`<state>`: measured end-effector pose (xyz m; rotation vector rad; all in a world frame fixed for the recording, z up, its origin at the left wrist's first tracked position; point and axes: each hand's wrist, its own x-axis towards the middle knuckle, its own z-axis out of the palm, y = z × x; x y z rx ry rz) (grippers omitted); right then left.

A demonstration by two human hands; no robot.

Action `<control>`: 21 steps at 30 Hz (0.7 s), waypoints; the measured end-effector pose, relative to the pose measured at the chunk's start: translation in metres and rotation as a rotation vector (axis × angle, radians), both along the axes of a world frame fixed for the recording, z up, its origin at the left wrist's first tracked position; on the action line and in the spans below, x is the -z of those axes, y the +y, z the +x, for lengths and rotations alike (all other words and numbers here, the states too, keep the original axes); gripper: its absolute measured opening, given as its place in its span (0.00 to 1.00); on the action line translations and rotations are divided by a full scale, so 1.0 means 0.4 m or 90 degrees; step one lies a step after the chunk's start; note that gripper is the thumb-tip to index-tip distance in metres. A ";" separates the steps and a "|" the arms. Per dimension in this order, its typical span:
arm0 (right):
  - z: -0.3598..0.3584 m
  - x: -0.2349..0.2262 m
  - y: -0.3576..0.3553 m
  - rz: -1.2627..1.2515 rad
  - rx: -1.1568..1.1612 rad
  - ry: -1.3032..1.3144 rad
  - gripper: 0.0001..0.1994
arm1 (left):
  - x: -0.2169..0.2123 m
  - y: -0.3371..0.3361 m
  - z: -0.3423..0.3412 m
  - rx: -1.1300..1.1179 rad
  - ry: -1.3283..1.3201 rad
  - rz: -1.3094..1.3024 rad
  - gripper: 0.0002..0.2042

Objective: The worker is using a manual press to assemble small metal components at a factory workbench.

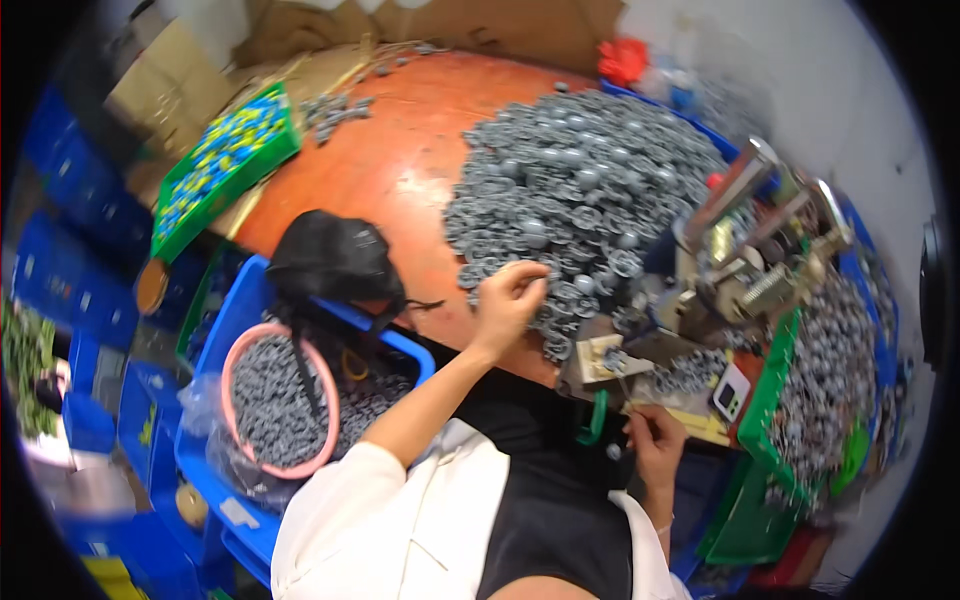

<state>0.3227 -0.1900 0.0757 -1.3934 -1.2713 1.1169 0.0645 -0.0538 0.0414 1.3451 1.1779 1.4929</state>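
Observation:
At the near edge of a big heap of small grey plastic parts, my left hand has its fingers curled in, thumb against the fingertips. Whatever it pinches, if anything, is too small to make out. My right hand is lower and to the right, just below a metal bench press. Its thumb and fingers are drawn together beside the press's pale block fixture, where a small grey part seems to sit. What the right fingers hold is unclear. A green strip hangs left of that hand.
A black bag lies on the orange tabletop's left side. Left of me, a blue crate holds a pink-rimmed basket of grey parts. A green tray has blue and yellow pieces; another green bin stands right.

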 end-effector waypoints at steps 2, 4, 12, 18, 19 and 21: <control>-0.017 0.012 0.025 0.191 0.000 -0.197 0.03 | -0.020 -0.057 0.000 0.143 -0.264 -0.210 0.13; -0.060 -0.015 0.038 0.230 0.056 -0.223 0.09 | -0.060 -0.118 0.026 0.211 -0.380 -0.274 0.15; -0.101 -0.054 0.069 0.338 0.029 -0.241 0.09 | -0.067 -0.156 0.067 0.214 -0.382 -0.287 0.14; -0.097 -0.046 0.069 0.385 -0.030 -0.298 0.09 | -0.059 -0.168 0.085 0.253 -0.319 -0.242 0.12; -0.096 -0.045 0.069 0.379 -0.041 -0.268 0.08 | -0.059 -0.169 0.087 0.262 -0.307 -0.245 0.11; -0.096 -0.048 0.073 0.367 -0.053 -0.239 0.08 | -0.050 -0.176 0.095 0.304 -0.363 -0.278 0.09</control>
